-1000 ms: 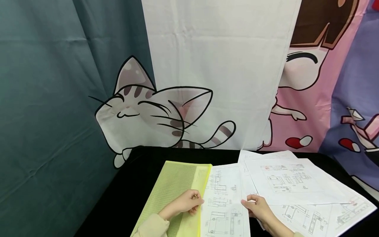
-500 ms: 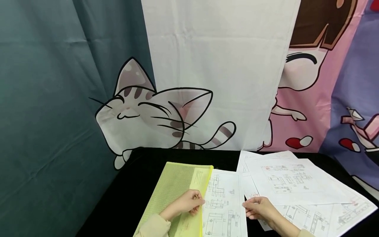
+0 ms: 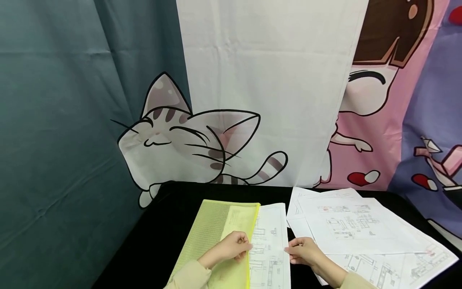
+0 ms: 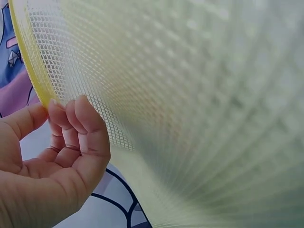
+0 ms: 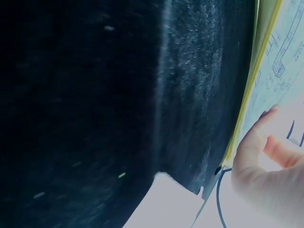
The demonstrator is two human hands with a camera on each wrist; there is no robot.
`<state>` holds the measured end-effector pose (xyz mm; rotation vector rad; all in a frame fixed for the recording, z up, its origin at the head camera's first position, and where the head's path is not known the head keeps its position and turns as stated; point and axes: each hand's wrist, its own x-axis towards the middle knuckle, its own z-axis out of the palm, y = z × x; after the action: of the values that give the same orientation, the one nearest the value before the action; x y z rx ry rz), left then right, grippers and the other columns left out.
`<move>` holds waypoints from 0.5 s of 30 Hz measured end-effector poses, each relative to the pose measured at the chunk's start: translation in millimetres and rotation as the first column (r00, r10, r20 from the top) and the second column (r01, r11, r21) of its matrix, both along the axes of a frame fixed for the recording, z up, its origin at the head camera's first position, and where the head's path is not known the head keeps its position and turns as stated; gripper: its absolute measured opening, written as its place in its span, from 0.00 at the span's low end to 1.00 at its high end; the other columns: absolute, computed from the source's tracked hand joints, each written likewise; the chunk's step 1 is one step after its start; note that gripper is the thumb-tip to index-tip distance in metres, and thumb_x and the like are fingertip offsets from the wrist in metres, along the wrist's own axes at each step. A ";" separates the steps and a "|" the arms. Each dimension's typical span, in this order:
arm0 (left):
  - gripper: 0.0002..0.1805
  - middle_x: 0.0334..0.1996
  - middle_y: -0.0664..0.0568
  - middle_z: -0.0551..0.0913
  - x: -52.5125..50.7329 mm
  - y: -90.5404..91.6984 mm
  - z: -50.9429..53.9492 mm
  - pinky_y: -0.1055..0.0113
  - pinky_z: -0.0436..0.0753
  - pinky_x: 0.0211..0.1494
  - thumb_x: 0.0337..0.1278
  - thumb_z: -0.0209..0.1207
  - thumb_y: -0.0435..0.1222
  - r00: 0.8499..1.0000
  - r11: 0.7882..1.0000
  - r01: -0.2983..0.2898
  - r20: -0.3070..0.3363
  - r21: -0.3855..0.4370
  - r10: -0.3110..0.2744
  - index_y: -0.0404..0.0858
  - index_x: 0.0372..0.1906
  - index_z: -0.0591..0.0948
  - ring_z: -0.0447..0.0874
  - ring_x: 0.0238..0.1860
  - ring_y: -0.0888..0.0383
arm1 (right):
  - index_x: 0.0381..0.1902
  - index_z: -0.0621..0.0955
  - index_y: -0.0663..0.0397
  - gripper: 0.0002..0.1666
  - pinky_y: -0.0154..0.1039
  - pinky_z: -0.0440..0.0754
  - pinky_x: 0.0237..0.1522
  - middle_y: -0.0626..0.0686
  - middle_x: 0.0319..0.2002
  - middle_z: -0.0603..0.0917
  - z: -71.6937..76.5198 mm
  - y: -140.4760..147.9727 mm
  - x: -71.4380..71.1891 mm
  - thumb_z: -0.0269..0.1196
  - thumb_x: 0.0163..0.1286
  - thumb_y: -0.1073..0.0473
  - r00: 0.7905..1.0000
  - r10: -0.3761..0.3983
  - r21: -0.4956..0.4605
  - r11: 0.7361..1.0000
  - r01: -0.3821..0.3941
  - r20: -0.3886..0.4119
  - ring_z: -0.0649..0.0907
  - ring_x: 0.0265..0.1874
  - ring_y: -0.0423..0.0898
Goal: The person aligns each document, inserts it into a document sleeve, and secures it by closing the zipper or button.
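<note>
Drawing sheet (image 3: 268, 237), partly covered by yellow mesh folder (image 3: 209, 224), placed between both hands; outer edge pinched by right hand (image 3: 304, 252), folder's edge pinched by left hand (image 3: 234, 246).

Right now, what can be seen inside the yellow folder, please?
Inside the yellow folder, part of a paper sheet shows faintly through the front; the rest sticks out on the right. Its covered drawings are unclear; anything beneath is hidden.
</note>
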<state>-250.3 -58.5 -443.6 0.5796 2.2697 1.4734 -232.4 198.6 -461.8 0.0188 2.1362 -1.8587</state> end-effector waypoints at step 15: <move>0.09 0.16 0.54 0.71 0.2 8.5 10.8 0.77 0.74 0.18 0.61 0.54 0.31 0.999 1.000 0.015 -0.030 0.008 -0.015 0.33 0.27 0.72 0.69 0.15 0.63 | 0.29 0.75 0.69 0.02 0.26 0.80 0.22 0.46 0.14 0.77 11.5 -61.8 -14.6 0.60 0.58 0.74 1.000 0.009 -0.052 0.999 -0.009 0.006 0.79 0.15 0.34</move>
<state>-250.1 -50.0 -432.8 0.6234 2.2781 1.4768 -247.0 136.8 -450.3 0.0034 2.0802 -1.9057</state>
